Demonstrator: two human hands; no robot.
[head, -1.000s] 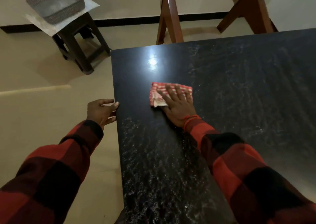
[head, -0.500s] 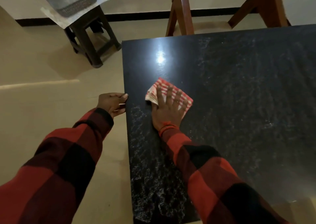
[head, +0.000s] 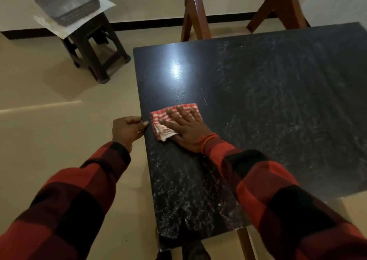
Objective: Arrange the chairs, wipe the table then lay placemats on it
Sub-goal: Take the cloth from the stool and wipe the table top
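A black table [head: 278,100] fills the right half of the head view, streaked with wet wipe marks. My right hand [head: 186,128] presses flat, fingers straight, on a folded red-and-white checked cloth [head: 158,118] near the table's left edge. Just left of the cloth, my left hand [head: 127,128] grips that edge, thumb on top. One wooden chair [head: 195,17] stands at the far side of the table. Part of another chair [head: 245,242] shows under the near right corner.
A dark stool [head: 93,47] stands on the beige floor at the upper left. It carries a grey woven basket [head: 67,3] on a pale flat sheet [head: 105,3]. Open floor lies left of the table.
My right hand has slid the cloth left, close to the table's left edge. My left hand has kept its hold on that edge.
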